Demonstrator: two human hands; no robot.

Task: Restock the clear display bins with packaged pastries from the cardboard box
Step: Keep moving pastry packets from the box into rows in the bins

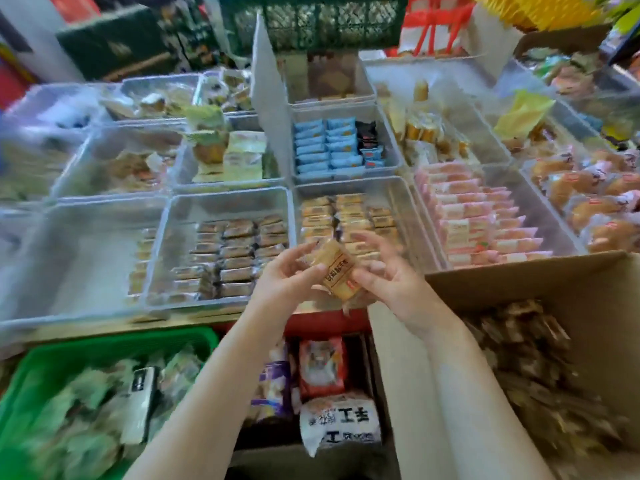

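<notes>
A tan packaged pastry (337,271) with a dark label is held between both hands above the front edge of the display. My left hand (289,275) grips its left side with curled fingers. My right hand (384,271) pinches its right end, the other fingers spread. Just behind them is a clear bin (398,199) with rows of similar tan packets. The open cardboard box (519,282) at the right holds a heap of wrapped pastries (540,368).
Clear bins cover the table: brown packets (239,254), blue packets (329,147), pink packets (478,216), buns (595,195) at far right. A green basket (114,344) with green packets and a phone sits at lower left. Bagged snacks (322,368) stand below the table edge.
</notes>
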